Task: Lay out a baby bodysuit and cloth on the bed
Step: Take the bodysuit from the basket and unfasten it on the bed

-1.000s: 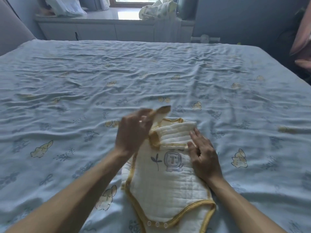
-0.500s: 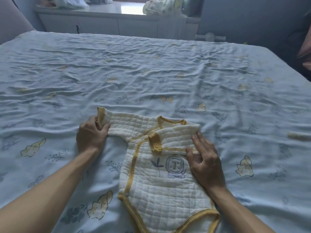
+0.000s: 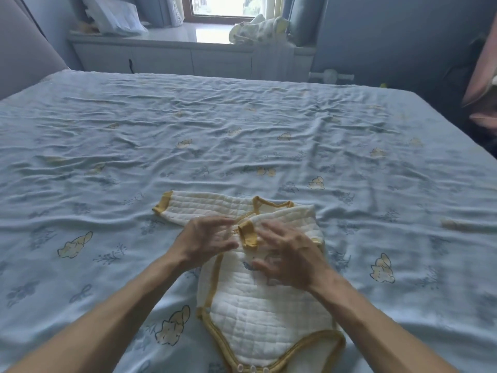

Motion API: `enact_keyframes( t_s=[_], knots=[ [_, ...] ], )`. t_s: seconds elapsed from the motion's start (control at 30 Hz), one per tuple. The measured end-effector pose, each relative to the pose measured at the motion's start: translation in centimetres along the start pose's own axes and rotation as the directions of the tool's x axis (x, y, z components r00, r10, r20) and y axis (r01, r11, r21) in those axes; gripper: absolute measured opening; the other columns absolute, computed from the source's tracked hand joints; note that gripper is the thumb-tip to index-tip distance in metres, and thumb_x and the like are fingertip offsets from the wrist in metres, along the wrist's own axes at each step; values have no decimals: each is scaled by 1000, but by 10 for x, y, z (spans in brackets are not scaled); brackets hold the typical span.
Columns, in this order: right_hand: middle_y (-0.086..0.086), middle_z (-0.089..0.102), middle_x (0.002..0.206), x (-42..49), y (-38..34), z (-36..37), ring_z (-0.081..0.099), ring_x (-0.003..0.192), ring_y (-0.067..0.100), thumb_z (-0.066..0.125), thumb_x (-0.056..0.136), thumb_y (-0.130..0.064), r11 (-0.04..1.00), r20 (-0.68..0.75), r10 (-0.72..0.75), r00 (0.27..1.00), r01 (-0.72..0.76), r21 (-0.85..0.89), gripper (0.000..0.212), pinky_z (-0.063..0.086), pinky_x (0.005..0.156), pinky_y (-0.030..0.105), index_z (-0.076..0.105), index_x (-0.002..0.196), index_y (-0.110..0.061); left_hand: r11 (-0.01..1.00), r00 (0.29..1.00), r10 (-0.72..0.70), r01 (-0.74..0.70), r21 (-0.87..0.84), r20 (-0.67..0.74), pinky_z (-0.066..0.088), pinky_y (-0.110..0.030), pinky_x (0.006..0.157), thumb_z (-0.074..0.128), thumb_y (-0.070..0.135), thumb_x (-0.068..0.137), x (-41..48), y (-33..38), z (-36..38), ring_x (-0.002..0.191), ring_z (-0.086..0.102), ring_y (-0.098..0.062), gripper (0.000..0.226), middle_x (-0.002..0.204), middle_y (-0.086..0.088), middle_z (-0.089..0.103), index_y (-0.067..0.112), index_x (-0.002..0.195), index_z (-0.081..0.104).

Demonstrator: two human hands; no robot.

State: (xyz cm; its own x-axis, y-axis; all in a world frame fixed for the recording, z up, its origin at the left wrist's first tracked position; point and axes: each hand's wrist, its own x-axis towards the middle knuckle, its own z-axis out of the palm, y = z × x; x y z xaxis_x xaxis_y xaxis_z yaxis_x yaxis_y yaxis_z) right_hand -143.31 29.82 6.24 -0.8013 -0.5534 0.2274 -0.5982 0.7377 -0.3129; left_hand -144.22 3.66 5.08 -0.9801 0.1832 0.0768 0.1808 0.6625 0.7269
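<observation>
A white quilted baby bodysuit with mustard-yellow trim lies on the light blue bed sheet. Its left sleeve is spread out flat to the left, while the right sleeve is folded across the chest with its yellow cuff near the middle. Above the chest hovers my left hand, fingers spread and blurred, just left of that cuff. My right hand is also over the chest to the right of the cuff, fingers spread and blurred, covering the printed emblem. Neither hand holds anything. No separate cloth shows on the bed.
A grey headboard rises at the far left. Beyond the bed runs a white window cabinet with a plastic bag and a bundle of baby clothes on top. Pink fabric hangs at the right edge.
My left hand let go of the left sleeve, which now lies flat, and moved right to the chest. My right hand lifted slightly and shifted toward the folded cuff.
</observation>
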Motion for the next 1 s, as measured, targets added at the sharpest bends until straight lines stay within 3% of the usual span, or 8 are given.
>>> enact_keyframes(
  t_s=[0.2,0.3,0.37,0.57,0.63,0.77,0.87,1.0],
  knots=[
    [-6,78,82,18,-1,-10,72,67,11,50,101,-40,990,-201,110,973,-89,110,32,62,64,35,78,98,-26,998,998,-59,59,-37,-16,53,-32,109,95,44,70,-5,-17,14,127,61,3,57,138,18,67,30,122,78],
    [-4,82,93,6,25,-45,77,80,3,72,97,-28,881,-336,357,871,-195,430,13,63,74,22,81,105,-22,997,997,-67,66,-45,-32,51,-27,109,94,47,70,-4,-18,15,129,59,4,59,138,19,67,30,124,77],
    [-7,81,92,-13,53,-69,78,83,6,80,91,-31,801,-391,530,753,-292,522,13,65,78,34,81,102,-25,998,998,-54,53,-45,-34,52,-27,108,93,48,70,-5,-18,16,129,59,3,59,139,18,67,30,124,77],
    [-5,78,84,-78,122,-93,78,73,20,79,87,-36,575,-362,817,448,-589,568,8,65,79,50,72,84,-35,998,998,-59,58,-41,-29,52,-30,108,92,49,70,-5,-18,15,130,59,2,58,141,20,65,31,123,76],
    [1,79,88,-96,133,-87,77,84,26,81,84,-36,512,-301,859,415,-717,472,12,62,84,47,75,87,-26,998,998,-62,62,-25,-23,52,-31,109,91,50,71,-5,-18,15,131,59,1,57,141,20,64,32,123,76],
    [12,79,96,-103,137,-71,73,94,32,84,83,-26,492,-236,870,433,-795,355,20,57,88,40,77,97,-12,998,998,-59,59,2,4,49,-33,113,91,50,72,-5,-15,14,133,56,0,56,142,19,63,32,124,76],
    [17,76,112,-84,132,-75,70,104,35,79,88,-19,563,-364,813,455,-774,291,30,54,92,41,71,114,-7,999,998,-51,51,15,19,49,-34,112,88,45,79,0,-10,10,131,59,-4,51,142,13,66,29,125,76],
    [10,71,131,-28,96,-71,67,119,27,78,90,-17,901,-369,428,825,-424,95,41,56,100,44,69,130,-13,996,997,71,-69,47,-24,49,-36,112,77,24,94,26,9,10,130,63,-11,31,139,5,69,29,125,76]
  ],
)
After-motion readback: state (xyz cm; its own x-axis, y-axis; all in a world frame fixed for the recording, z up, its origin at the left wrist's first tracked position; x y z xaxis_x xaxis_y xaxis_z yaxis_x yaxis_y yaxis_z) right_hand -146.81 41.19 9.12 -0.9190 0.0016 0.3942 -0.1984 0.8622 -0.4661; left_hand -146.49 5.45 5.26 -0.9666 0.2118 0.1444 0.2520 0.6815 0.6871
